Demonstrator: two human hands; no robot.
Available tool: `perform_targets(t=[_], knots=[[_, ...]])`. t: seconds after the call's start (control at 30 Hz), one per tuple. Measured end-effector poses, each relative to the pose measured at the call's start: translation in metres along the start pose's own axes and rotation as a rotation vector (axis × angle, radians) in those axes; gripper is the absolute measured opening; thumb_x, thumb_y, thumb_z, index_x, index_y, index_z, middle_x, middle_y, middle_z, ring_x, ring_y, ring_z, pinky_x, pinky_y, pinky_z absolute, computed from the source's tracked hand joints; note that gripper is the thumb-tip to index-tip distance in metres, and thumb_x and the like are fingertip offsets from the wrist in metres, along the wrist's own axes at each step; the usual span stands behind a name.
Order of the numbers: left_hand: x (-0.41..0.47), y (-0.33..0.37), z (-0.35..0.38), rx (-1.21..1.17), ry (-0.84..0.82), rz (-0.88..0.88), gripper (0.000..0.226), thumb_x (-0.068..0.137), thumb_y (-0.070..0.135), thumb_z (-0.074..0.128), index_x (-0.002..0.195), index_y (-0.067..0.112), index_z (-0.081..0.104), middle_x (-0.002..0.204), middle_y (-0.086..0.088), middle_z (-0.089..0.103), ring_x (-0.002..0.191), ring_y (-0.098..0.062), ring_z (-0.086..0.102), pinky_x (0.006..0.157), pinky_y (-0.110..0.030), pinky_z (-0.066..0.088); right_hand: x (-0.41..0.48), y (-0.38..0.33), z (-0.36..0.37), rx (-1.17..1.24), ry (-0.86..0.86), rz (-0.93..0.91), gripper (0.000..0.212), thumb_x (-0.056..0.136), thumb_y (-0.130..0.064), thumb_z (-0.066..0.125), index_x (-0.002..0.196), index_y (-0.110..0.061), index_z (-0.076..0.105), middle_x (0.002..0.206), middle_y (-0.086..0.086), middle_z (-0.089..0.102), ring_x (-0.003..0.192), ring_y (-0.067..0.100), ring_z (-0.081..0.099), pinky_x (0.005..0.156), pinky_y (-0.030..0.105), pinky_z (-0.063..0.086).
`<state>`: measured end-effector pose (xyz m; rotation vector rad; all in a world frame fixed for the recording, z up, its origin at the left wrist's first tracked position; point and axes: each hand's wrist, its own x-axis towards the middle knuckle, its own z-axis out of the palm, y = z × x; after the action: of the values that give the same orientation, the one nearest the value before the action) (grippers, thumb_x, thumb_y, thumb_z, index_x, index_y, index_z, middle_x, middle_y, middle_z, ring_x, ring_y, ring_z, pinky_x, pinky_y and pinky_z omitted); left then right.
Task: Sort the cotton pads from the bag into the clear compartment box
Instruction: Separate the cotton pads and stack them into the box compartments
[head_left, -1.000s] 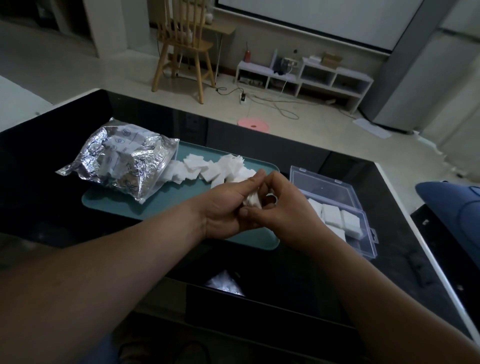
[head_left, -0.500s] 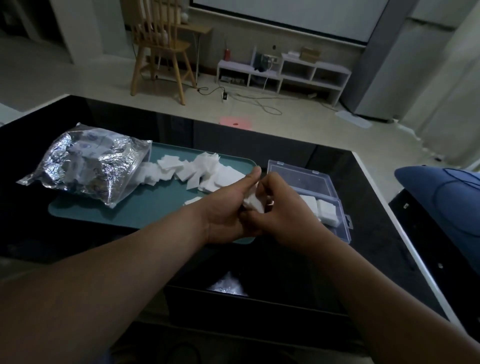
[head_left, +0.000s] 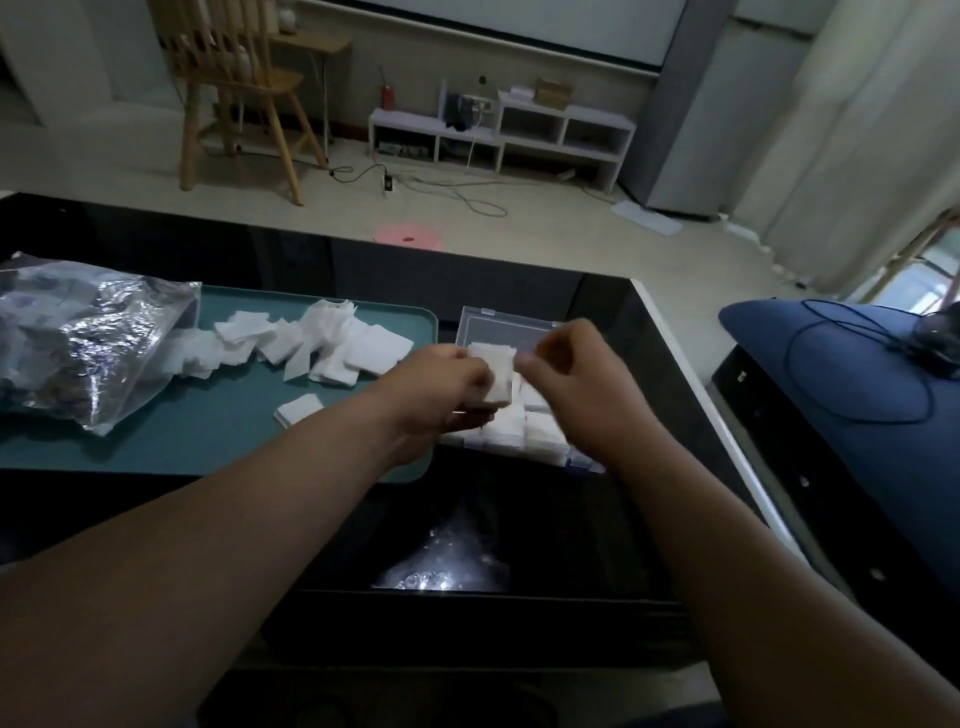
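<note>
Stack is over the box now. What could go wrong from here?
1. The left hand grips the pad stack by one side above the clear box; whether the right hand pinches it is unclear, so pads may fan out across compartments.
2. The near compartments already look packed with pads; adding more could spill some over the rim.
3. The left forearm passes close to a loose pad on the teal tray and might sweep it.

Both bare forearms stretched forward and angled toward each other, with the wrists near together. The left hand (head_left: 447, 387) gripped a small stack of cotton pads (head_left: 493, 371) in its curled fingers. The right hand (head_left: 569, 382), knuckles up and fingers curled, sat just beside the stack's right edge; whether it touched could not be told.
</note>
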<state>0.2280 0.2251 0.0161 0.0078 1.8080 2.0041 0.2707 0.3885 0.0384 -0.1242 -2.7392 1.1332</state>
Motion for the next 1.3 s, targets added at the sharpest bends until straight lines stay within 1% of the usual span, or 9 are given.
perform_targets(t=[0.1, 0.17, 0.47, 0.6, 0.7, 0.83, 0.97, 1.13, 1.3], knots=[[0.008, 0.003, 0.011, -0.020, 0.013, -0.004, 0.019, 0.096, 0.002, 0.056, 0.113, 0.001, 0.063, 0.111, -0.022, 0.068, 0.089, -0.030, 0.071, 0.077, -0.035, 0.063, 0.006, 0.015, -0.017, 0.224, -0.033, 0.210, 0.026, 0.099, -0.035, 0.069, 0.106, -0.010, 0.064, 0.096, 0.003, 0.075, 0.091, 0.021, 0.073, 0.085, 0.043, 0.060], [0.011, 0.003, 0.022, -0.023, -0.015, -0.004, 0.017, 0.097, 0.003, 0.055, 0.112, 0.004, 0.064, 0.113, -0.022, 0.067, 0.093, -0.030, 0.071, 0.079, -0.036, 0.063, 0.005, 0.020, -0.021, 0.327, -0.111, 0.232, 0.024, 0.098, -0.031, 0.071, 0.102, -0.008, 0.066, 0.094, 0.004, 0.078, 0.088, 0.018, 0.076, 0.084, 0.041, 0.059], [0.024, -0.004, 0.058, -0.052, -0.119, 0.048, 0.027, 0.099, 0.000, 0.058, 0.126, -0.002, 0.061, 0.119, -0.022, 0.067, 0.101, -0.030, 0.071, 0.076, -0.034, 0.063, 0.006, 0.041, -0.039, 0.393, -0.046, 0.276, 0.013, 0.092, -0.016, 0.076, 0.096, -0.007, 0.068, 0.086, 0.009, 0.075, 0.074, 0.015, 0.069, 0.063, 0.029, 0.049], [0.027, -0.013, 0.064, 0.142, -0.107, 0.115, 0.026, 0.102, 0.022, 0.061, 0.125, 0.009, 0.060, 0.116, -0.012, 0.069, 0.101, -0.025, 0.071, 0.085, -0.042, 0.062, 0.009, 0.055, -0.047, 0.417, -0.025, 0.360, 0.007, 0.089, -0.010, 0.073, 0.090, -0.009, 0.067, 0.078, 0.010, 0.065, 0.064, 0.015, 0.058, 0.057, 0.030, 0.046], [0.028, -0.017, 0.058, 0.644, 0.015, 0.301, 0.026, 0.102, 0.034, 0.057, 0.124, 0.020, 0.060, 0.117, 0.002, 0.065, 0.105, -0.016, 0.063, 0.089, -0.034, 0.052, 0.011, 0.069, -0.051, 0.240, 0.064, 0.385, 0.011, 0.088, -0.014, 0.074, 0.092, -0.005, 0.067, 0.080, 0.010, 0.067, 0.065, 0.017, 0.058, 0.056, 0.030, 0.047], [0.028, -0.028, 0.056, 1.010, -0.085, 0.323, 0.025, 0.099, 0.031, 0.056, 0.122, 0.021, 0.061, 0.117, 0.003, 0.066, 0.105, -0.018, 0.061, 0.094, -0.038, 0.051, 0.008, 0.078, -0.041, -0.023, 0.052, 0.329, 0.010, 0.085, -0.015, 0.075, 0.089, -0.011, 0.068, 0.086, 0.005, 0.070, 0.078, 0.019, 0.064, 0.062, 0.031, 0.048], [0.032, -0.037, 0.057, 1.139, -0.112, 0.312, 0.025, 0.098, 0.030, 0.056, 0.121, 0.021, 0.058, 0.117, 0.001, 0.063, 0.104, -0.021, 0.059, 0.093, -0.041, 0.050, 0.011, 0.078, -0.031, -0.159, 0.026, 0.285, 0.011, 0.084, -0.017, 0.076, 0.087, -0.016, 0.065, 0.085, 0.001, 0.069, 0.077, 0.016, 0.063, 0.063, 0.030, 0.050], [0.037, -0.039, 0.059, 1.154, -0.110, 0.307, 0.021, 0.098, 0.029, 0.053, 0.118, 0.020, 0.057, 0.120, -0.003, 0.062, 0.105, -0.024, 0.057, 0.093, -0.045, 0.050, 0.014, 0.078, -0.024, -0.231, -0.004, 0.283, 0.015, 0.081, -0.020, 0.079, 0.086, -0.019, 0.065, 0.087, 0.000, 0.069, 0.082, 0.018, 0.068, 0.081, 0.045, 0.063], [0.036, -0.042, 0.057, 1.137, -0.139, 0.331, 0.029, 0.099, 0.028, 0.052, 0.128, 0.024, 0.053, 0.125, -0.003, 0.061, 0.111, -0.025, 0.057, 0.097, -0.048, 0.049, 0.014, 0.075, -0.020, -0.387, -0.012, 0.259, 0.012, 0.082, -0.026, 0.076, 0.087, -0.025, 0.065, 0.085, -0.004, 0.069, 0.079, 0.017, 0.068, 0.079, 0.044, 0.062]])
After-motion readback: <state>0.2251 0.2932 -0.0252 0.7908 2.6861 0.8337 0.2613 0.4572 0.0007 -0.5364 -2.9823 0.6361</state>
